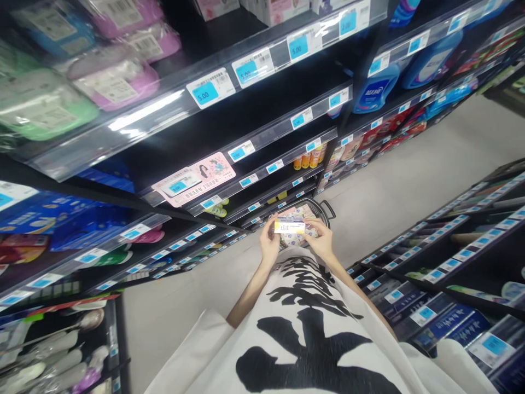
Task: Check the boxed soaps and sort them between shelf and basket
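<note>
I hold a small white and yellow box crosswise in front of my white shirt with black print. My left hand grips its left end, fingers wrapped around it. My right hand grips its right end the same way. Just below and beyond the box stands a shopping basket with a dark rim and handle, holding patterned packets.
Dark store shelves with blue price tags run along the left, carrying pink and green packs, blue bottles and yellow cans. More shelves stand on the right. A pale floor aisle runs between them.
</note>
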The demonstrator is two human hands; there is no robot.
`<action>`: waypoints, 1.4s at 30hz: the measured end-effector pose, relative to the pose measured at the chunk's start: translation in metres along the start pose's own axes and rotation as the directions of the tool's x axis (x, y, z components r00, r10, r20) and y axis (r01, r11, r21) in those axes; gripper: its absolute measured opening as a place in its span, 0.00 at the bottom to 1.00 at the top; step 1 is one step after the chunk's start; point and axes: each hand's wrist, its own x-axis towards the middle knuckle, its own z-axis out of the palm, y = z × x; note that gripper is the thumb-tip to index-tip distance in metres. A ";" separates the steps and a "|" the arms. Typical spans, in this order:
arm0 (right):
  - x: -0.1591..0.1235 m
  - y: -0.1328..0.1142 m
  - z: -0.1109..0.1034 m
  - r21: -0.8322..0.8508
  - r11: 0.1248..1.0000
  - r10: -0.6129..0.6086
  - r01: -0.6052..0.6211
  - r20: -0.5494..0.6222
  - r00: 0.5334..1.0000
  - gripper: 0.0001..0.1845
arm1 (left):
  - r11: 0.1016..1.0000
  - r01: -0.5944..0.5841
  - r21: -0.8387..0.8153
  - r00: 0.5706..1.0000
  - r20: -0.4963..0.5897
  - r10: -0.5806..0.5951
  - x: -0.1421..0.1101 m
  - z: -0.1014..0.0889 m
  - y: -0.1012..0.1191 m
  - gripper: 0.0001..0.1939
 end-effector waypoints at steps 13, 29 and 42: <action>0.002 0.002 0.001 0.223 0.955 0.201 -0.193 -0.013 0.980 0.21 | 0.993 0.111 -0.024 0.993 0.034 -0.111 0.001 -0.002 -0.002 0.23; 0.007 0.006 0.003 0.226 0.430 0.803 -0.874 0.346 0.485 0.22 | 0.560 0.820 -0.118 0.567 0.304 -0.766 0.003 0.010 -0.001 0.24; 0.010 0.006 0.003 0.195 0.355 0.802 -0.914 0.439 0.405 0.31 | 0.372 0.912 -0.173 0.410 0.415 -0.813 0.008 0.011 0.006 0.29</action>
